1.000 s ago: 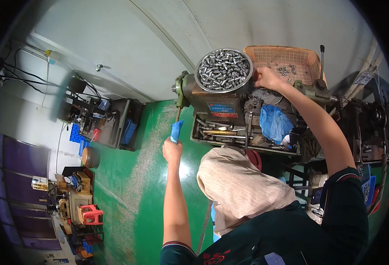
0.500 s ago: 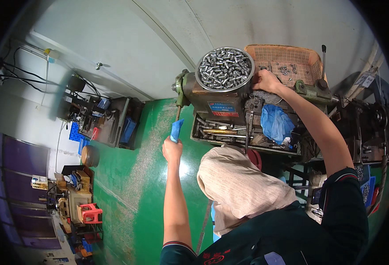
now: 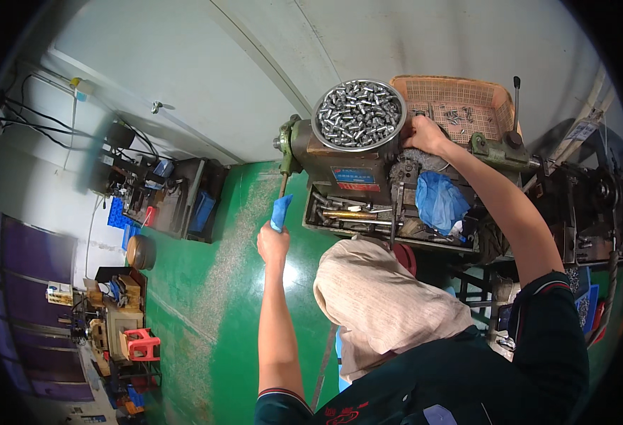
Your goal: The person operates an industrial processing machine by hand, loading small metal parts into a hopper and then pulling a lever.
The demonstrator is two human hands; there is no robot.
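Observation:
My left hand (image 3: 273, 242) is closed round the lower end of a lever handle (image 3: 281, 212) wrapped in blue cloth. This lever hangs from a green fitting (image 3: 288, 152) at the left end of the small lathe (image 3: 317, 166). On top of the headstock stands a round metal bowl (image 3: 359, 113) heaped with short, shiny metal pins. Just right of the bowl, my right hand (image 3: 426, 134) reaches to the work end of the spindle, its fingers curled together; whatever they pinch is hidden. Metal shavings (image 3: 425, 159) lie beneath that hand.
Behind my right hand sits an orange plastic basket (image 3: 492, 92) with some loose pins. A blue plastic bag (image 3: 440, 202) lies on the lathe bed, beside a tray (image 3: 340, 225) of tools and rods. An upright lever (image 3: 516, 106) rises at right. Beige cloth (image 3: 382, 290) covers my lap.
Almost nothing differs. The view has shifted slightly, and my left hand stays on the lever while my right stays by the spindle.

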